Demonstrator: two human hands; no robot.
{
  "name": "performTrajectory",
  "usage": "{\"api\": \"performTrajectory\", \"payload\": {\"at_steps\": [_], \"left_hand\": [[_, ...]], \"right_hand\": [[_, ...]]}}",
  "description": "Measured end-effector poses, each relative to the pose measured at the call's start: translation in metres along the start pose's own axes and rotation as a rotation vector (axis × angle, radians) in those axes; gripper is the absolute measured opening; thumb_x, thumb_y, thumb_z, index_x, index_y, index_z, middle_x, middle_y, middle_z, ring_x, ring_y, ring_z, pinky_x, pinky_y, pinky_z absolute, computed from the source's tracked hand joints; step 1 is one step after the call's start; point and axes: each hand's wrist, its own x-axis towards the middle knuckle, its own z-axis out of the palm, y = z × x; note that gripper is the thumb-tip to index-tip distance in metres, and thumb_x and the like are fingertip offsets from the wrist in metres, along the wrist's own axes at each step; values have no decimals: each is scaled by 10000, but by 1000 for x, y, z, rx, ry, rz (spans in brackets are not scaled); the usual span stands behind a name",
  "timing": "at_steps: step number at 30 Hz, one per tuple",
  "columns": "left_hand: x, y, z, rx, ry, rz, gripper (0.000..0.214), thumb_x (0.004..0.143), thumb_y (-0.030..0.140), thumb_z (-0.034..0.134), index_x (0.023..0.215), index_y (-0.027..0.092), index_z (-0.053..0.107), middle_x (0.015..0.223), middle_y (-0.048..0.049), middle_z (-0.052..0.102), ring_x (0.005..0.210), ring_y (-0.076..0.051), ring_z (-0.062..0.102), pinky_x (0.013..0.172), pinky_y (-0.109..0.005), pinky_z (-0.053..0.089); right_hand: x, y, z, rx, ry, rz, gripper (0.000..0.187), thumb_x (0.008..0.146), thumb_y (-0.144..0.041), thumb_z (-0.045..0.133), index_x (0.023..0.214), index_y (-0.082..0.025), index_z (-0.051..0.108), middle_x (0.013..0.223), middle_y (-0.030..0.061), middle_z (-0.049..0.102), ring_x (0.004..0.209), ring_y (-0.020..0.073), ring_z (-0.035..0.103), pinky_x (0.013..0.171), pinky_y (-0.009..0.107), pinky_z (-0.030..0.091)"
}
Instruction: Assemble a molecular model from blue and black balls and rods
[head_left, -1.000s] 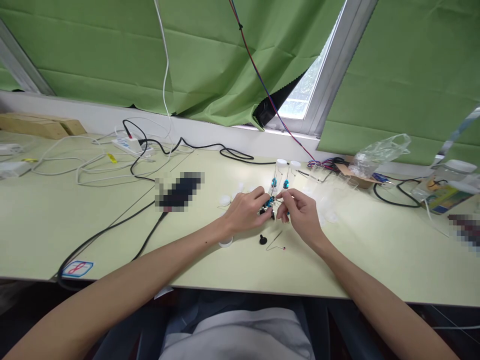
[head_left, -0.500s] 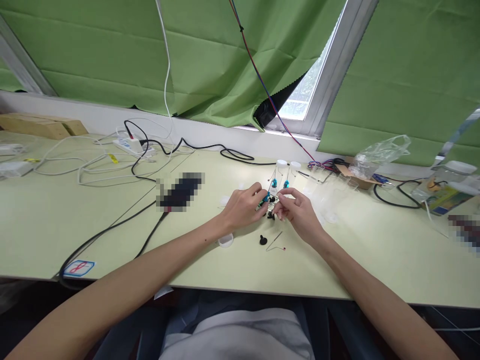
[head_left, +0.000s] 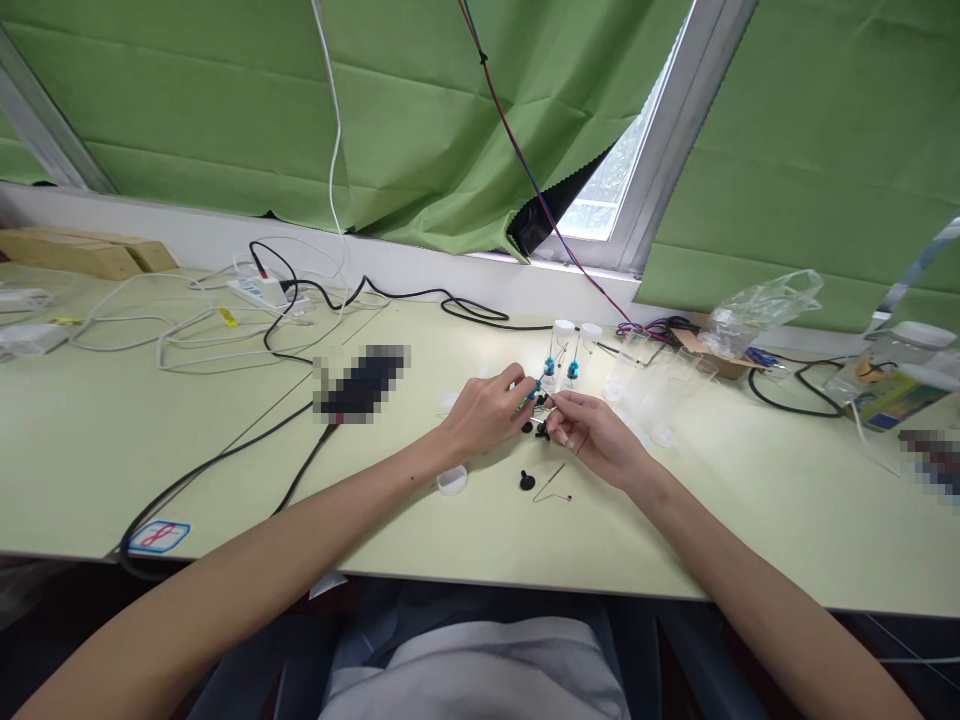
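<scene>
My left hand (head_left: 489, 410) is closed on a small blue part (head_left: 535, 389), pinched at its fingertips. Just to its right, my right hand (head_left: 592, 432) pinches a thin wire (head_left: 547, 392) that reaches towards the blue part; whether the two touch is too small to tell. Beyond the hands stand two similar blue pieces with thin rods, a left one (head_left: 550, 366) and a right one (head_left: 573, 370). Small black parts lie under the fingers, partly hidden. Nearer me are a black knob-like piece (head_left: 527, 480) and a bent wire with a reddish tip (head_left: 555, 497).
A round white lid (head_left: 451, 481) lies by my left forearm. Clear plastic pieces (head_left: 637, 405) spread to the right, before a cardboard box (head_left: 716, 358) with a plastic bag. A blurred dark object (head_left: 360, 385), cables and a white power strip (head_left: 259, 292) occupy the left.
My right hand has shifted slightly left and down, its fingers closer together on the wire. My left hand keeps nearly the same place, still on the blue part.
</scene>
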Motion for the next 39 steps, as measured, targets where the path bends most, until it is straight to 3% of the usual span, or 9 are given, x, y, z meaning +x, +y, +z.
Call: {"api": "performTrajectory", "payload": {"at_steps": [11,19,24,27,31,39], "left_hand": [[1,-1,-1,-56,-31,-58,180,954,332,536,1009,180,616,919,-47,652,578,-110,538,438,-238,283],[1,4,0,-365,15,-253,256,945,370,562,1103,189,647,963,-48,656,547,-76,499,557,-236,414],[8,8,-6,-564,37,-438,218,941,359,561,1005,182,672,901,-27,660,519,-66,452,575,-240,420],[13,9,-12,-716,23,-618,238,927,394,570,894,173,651,860,-22,663,546,-76,485,549,-232,407],[16,8,-14,-1019,-81,-845,372,898,507,574,759,162,593,715,-2,591,455,-68,458,446,-229,350],[20,4,-16,-1398,-146,-1038,326,821,472,686,790,163,589,739,-4,585,424,-57,459,386,-213,325]], "right_hand": [[-2,-3,4,58,4,-53,190,788,-333,772,806,-165,686,599,-19,610,512,79,460,517,218,398],[-3,-4,6,72,12,-60,179,799,-313,763,812,-156,680,598,-17,610,500,66,451,536,221,384],[-3,-5,6,73,16,-62,171,797,-305,760,812,-160,671,610,-15,619,493,67,447,544,231,389],[-3,-6,6,65,25,-69,176,796,-306,759,816,-159,666,603,-18,617,479,63,438,545,236,386],[-2,-6,6,52,28,-76,189,788,-311,764,816,-154,662,600,-16,619,475,64,446,541,237,384],[-2,-4,5,2,16,-82,214,793,-342,767,811,-163,650,594,-13,627,471,69,458,509,229,368]]}}
